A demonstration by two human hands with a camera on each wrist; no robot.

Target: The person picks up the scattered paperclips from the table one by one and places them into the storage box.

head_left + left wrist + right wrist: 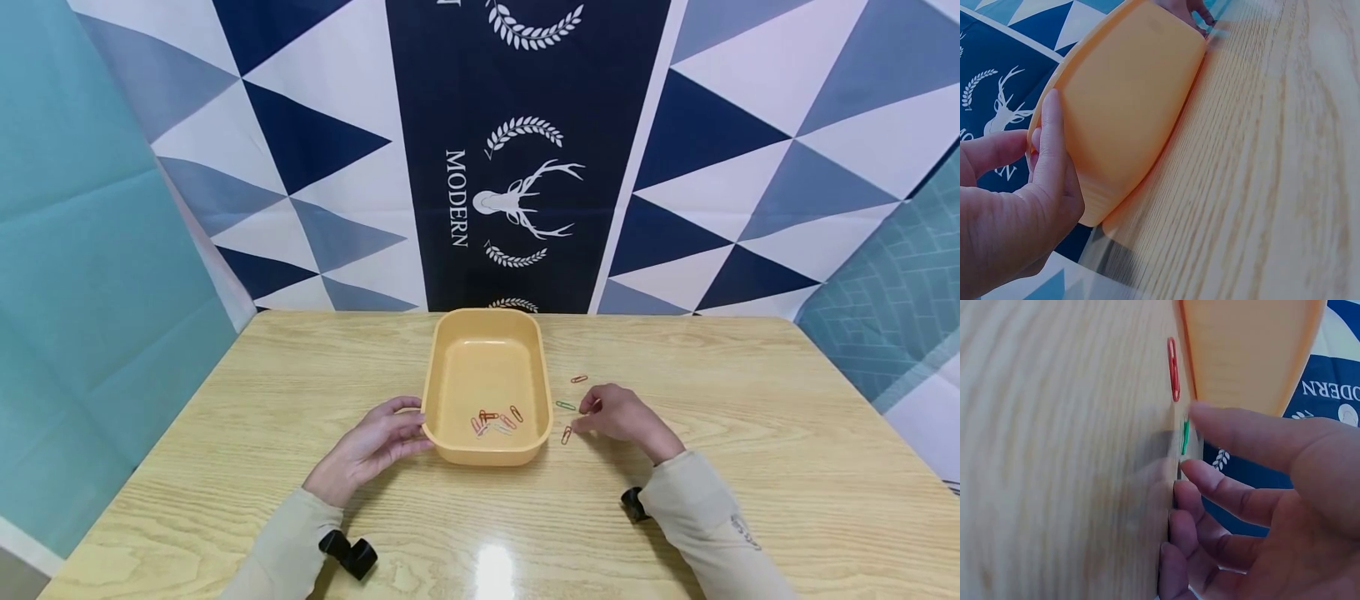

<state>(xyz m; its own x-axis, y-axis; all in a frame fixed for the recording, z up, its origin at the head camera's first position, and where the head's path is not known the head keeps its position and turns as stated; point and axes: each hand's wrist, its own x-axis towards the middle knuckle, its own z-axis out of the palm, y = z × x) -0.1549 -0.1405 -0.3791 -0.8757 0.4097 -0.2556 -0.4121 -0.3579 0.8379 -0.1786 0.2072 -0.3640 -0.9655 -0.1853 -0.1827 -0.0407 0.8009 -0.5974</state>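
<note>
A yellow plastic tray (491,367) stands on the wooden table, with several paper clips (507,422) lying inside near its front end. My left hand (375,442) grips the tray's left rim between thumb and fingers, as the left wrist view shows. To the tray's right, my right hand (618,414) is low at the tabletop beside a green paper clip (566,406). Its thumb and index finger are apart with nothing between them. A red paper clip (1174,370) lies close to the tray wall, just in front of the green one. Farther back is another red paper clip (579,379).
The light wooden table (300,367) runs back to a patterned cloth (525,208) with a deer print. A teal cloth (97,292) hangs along the left side. Black camera mounts (348,554) sit at both wrists.
</note>
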